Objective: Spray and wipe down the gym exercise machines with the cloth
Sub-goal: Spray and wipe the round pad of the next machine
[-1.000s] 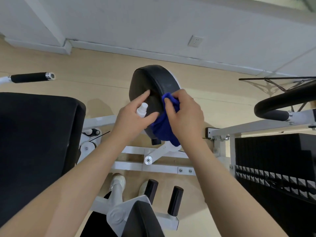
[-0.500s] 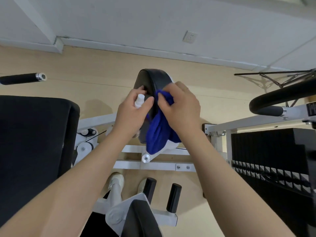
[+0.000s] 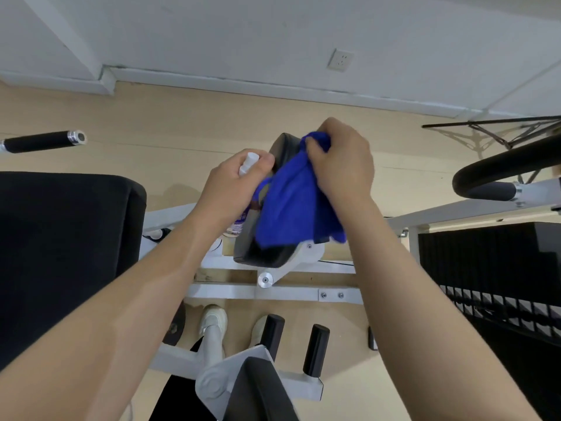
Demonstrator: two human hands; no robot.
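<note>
A black padded rest point(image 3: 264, 253) on a white arm of the gym machine sits at the centre of the view, turned edge-on. My right hand point(image 3: 343, 162) grips a blue cloth point(image 3: 291, 205) at the pad's top end, and the cloth hangs down over the pad's face. My left hand point(image 3: 230, 186) holds a small white spray bottle point(image 3: 247, 164) against the pad's left side; only the bottle's nozzle and labelled bottom end show past my fingers.
A large black seat pad point(image 3: 60, 253) fills the left. A black weight stack point(image 3: 498, 278) stands at the right under a curved black handle point(image 3: 504, 168). A black grip point(image 3: 42, 141) juts in at far left. White frame bars point(image 3: 273, 291), foot pegs and my shoes lie below.
The pad has swung from facing me to edge-on. My right hand has moved up to the pad's top with the cloth, which now drapes further down. My left hand stays beside the pad.
</note>
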